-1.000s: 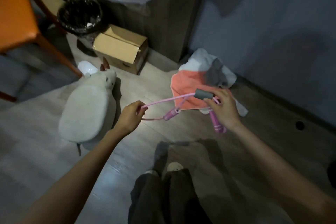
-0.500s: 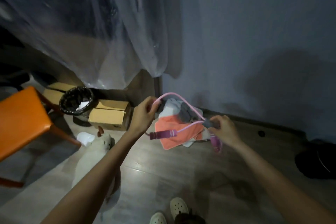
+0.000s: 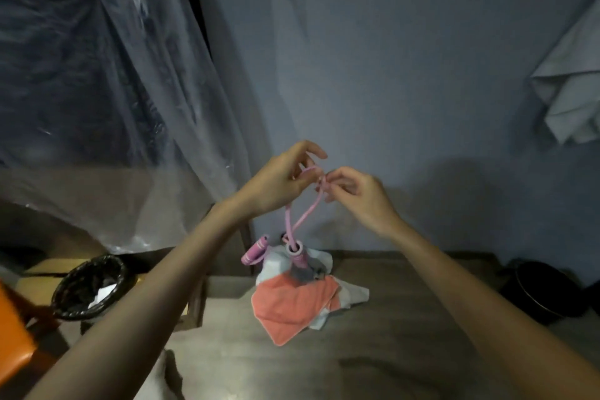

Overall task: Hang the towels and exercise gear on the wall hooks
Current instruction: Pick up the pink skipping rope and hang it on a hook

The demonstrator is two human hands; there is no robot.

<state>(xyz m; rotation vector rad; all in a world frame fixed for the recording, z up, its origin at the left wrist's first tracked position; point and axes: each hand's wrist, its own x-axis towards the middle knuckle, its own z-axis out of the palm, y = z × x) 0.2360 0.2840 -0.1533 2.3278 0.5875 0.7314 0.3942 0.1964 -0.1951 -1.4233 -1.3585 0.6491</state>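
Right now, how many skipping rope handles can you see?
2. The tilted handle dangles nearer the bin; the other handle hangs beside it. Both hang from the rope. None seems hidden.

Both hands (left [image 3: 279,182], right [image 3: 357,195]) pinch the pink rope [image 3: 306,213], arms outstretched.

Bare wall [image 3: 389,75] lies open far centre. Plastic sheeting [image 3: 113,91] crowds the left, a hanging grey cloth [image 3: 571,91] blocks the far right, and a towel pile [image 3: 292,305] litters the floor below.

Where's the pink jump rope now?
Centre of the head view: the left hand and right hand pinch the pink jump rope before the blue wall; its handles dangle over the towel pile.
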